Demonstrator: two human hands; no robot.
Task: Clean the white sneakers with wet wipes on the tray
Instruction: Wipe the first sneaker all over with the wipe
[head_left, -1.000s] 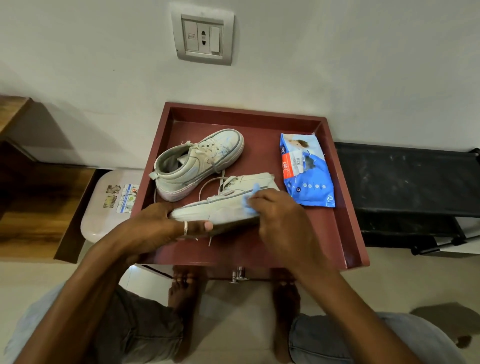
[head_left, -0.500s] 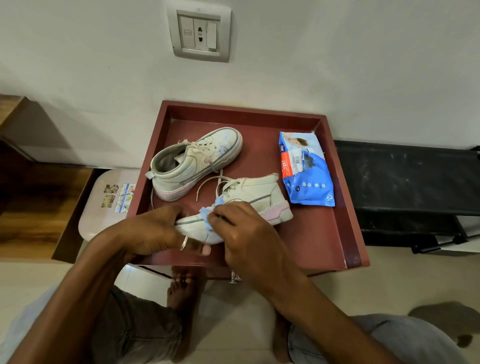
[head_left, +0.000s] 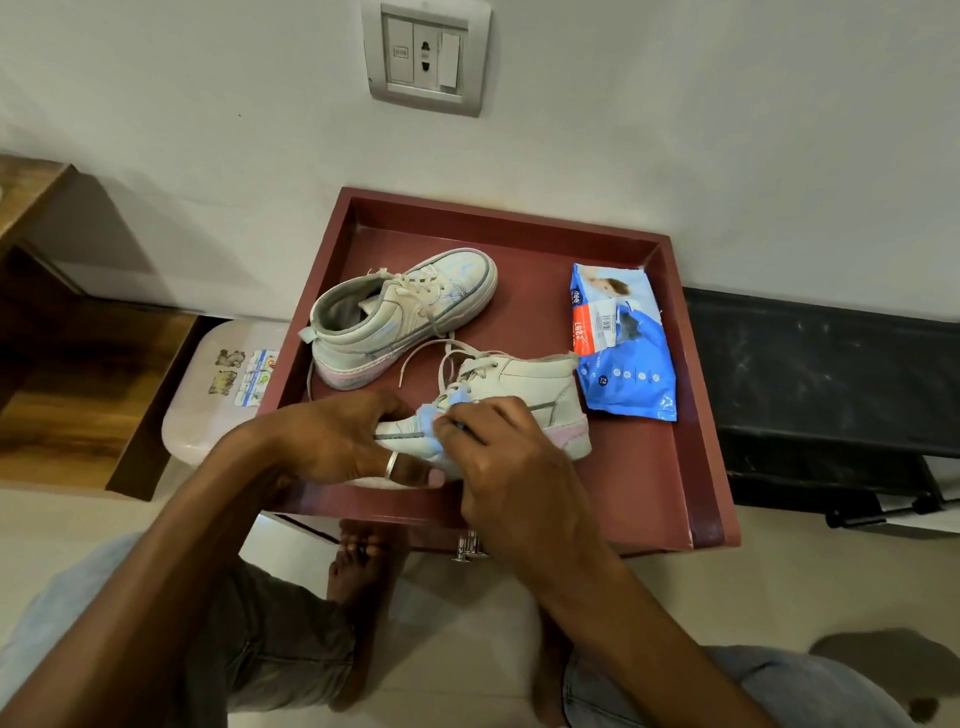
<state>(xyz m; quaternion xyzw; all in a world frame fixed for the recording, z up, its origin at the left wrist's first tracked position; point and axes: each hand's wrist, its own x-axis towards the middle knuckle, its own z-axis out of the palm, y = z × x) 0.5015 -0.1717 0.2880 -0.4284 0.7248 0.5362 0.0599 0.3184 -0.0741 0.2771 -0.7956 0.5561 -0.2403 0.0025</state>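
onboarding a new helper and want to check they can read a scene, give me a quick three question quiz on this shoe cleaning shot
1. True or false: the pack of wipes lies on the tray, to the right of the far sneaker.
2. What does the right hand press on the near sneaker? A brush, B blue wipe, C sponge.
3. Fill in: the left hand holds the near sneaker at its ___ end.
Key: 1 true; 2 B; 3 toe.

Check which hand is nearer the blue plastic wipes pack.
Right. Right hand sits left of the blue plastic wipes pack; left hand is farther left, gripping the near white sneaker.
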